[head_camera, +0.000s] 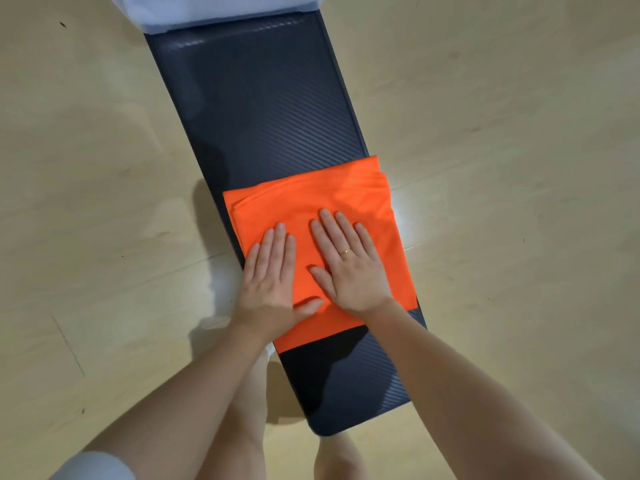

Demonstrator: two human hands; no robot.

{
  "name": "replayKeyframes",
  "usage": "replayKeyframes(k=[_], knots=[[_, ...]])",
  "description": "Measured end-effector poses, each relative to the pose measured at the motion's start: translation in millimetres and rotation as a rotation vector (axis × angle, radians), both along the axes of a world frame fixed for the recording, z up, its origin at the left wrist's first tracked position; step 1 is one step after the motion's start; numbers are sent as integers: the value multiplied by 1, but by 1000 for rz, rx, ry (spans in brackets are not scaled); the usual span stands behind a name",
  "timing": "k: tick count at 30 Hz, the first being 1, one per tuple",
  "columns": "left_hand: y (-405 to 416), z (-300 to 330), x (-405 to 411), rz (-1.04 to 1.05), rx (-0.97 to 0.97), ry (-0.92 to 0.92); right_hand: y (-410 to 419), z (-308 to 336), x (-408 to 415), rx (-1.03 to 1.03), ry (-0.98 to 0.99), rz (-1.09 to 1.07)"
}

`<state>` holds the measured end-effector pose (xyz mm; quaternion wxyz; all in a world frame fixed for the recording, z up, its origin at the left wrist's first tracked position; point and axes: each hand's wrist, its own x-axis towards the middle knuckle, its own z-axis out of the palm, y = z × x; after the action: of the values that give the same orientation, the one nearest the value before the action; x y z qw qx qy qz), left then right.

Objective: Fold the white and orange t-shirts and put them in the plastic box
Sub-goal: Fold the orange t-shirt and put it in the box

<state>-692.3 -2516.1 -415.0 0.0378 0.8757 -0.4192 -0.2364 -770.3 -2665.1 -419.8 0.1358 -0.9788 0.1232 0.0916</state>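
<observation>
The orange t-shirt [311,199] lies folded into a thick rectangle on the near half of a long dark bench [263,109]. My left hand [273,275] rests flat on the shirt's near left part, fingers together and stretched out. My right hand [349,261], with a gold ring, lies flat beside it on the shirt's middle. Neither hand grips the cloth. White fabric [214,8] shows at the bench's far end, in what looks like a pale translucent container, cut off by the frame's top edge.
Light wooden floor [502,168] surrounds the bench on both sides. My bare legs [249,410] stand at the bench's near left corner. The bench's far half carries nothing up to the white fabric.
</observation>
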Motion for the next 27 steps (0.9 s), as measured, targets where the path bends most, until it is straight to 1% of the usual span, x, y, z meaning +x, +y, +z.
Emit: replayKeyframes(k=[4, 7, 11, 14, 15, 17, 18, 20, 22, 24, 27], knots=[[7, 2, -3, 2, 79, 24, -21, 2, -16, -75, 72, -180], [13, 6, -8, -7, 106, 31, -33, 3, -34, -75, 130, -254], [23, 10, -19, 10, 120, 13, -37, 11, -40, 31, 263, -334], [37, 18, -41, 78, 131, 61, -32, 19, -41, 143, 291, -462], [39, 23, -49, 137, 97, 90, -30, 23, -45, 184, 284, -525], [38, 34, -61, 350, 26, 226, -26, 33, -58, 214, 258, -630], [36, 39, -66, 482, -14, 284, -23, 38, -68, 209, 244, -666], [32, 43, -75, 789, -104, 328, -18, 45, -85, 203, 217, -708], [29, 43, -84, 1058, -126, 380, -13, 48, -97, 287, 183, -784], [28, 41, -91, 1192, -115, 425, -10, 49, -99, 430, 126, -923], [23, 41, -93, 1356, -161, 440, -7, 47, -92, 548, 52, -1081]])
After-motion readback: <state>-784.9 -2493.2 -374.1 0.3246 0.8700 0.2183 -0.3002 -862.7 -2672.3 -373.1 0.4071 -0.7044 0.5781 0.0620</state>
